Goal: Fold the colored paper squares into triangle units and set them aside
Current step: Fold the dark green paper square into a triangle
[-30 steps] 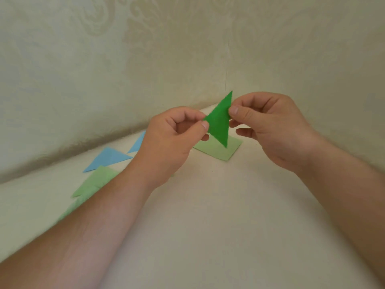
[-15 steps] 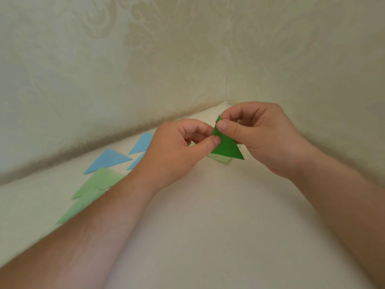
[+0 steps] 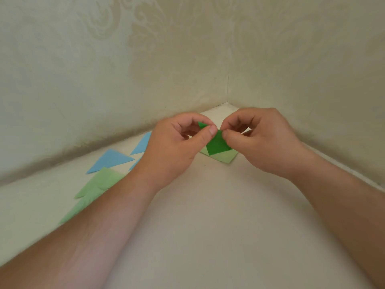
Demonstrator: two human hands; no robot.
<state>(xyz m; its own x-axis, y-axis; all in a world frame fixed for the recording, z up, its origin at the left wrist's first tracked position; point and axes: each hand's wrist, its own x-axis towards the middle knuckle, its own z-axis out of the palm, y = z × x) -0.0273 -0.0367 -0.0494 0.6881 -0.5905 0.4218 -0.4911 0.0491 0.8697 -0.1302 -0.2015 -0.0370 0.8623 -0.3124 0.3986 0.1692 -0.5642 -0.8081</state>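
Dark green folded paper piece [image 3: 217,144] at frame centre, pinched between left hand [image 3: 177,147] and right hand [image 3: 264,140], lower corner pointing down; long axis hard to judge. Upper part hidden behind thumbs. Light green paper square [image 3: 227,157] underneath, partly covered.

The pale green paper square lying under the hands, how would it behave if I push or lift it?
The pale green paper square lies flat and thin on the table, so it probably slides at a light push. It looks unfolded, so likely floppy when lifted by one corner, and easily creased.
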